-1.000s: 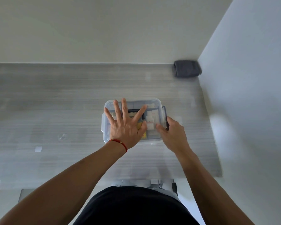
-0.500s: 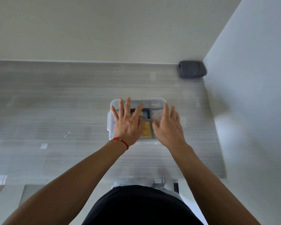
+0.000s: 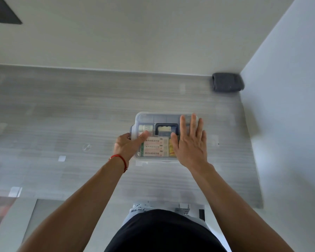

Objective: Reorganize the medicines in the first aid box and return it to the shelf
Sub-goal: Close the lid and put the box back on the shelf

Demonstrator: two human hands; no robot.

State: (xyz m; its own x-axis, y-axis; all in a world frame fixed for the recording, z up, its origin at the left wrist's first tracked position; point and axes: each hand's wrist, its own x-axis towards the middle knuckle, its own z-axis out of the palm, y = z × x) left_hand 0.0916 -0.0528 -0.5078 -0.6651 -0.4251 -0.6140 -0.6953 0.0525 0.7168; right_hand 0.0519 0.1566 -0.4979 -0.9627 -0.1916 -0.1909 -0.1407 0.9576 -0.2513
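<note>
Right hand [image 3: 189, 144] flat on first aid box [image 3: 158, 139] lid; left hand [image 3: 128, 145] seemingly grips the side latch, which may stay unlatched, spilling medicines when lifted

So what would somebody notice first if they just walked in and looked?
Probably the clear first aid box in the middle of the grey table, with its lid on and medicine packets showing through. The right hand lies flat on the lid while the left hand grips the box's left end. A dark rolled cloth sits in the far right corner.

Clear first aid box [image 3: 149, 116], striped grey table [image 3: 62, 115], dark handle [image 3: 166, 125]
</note>
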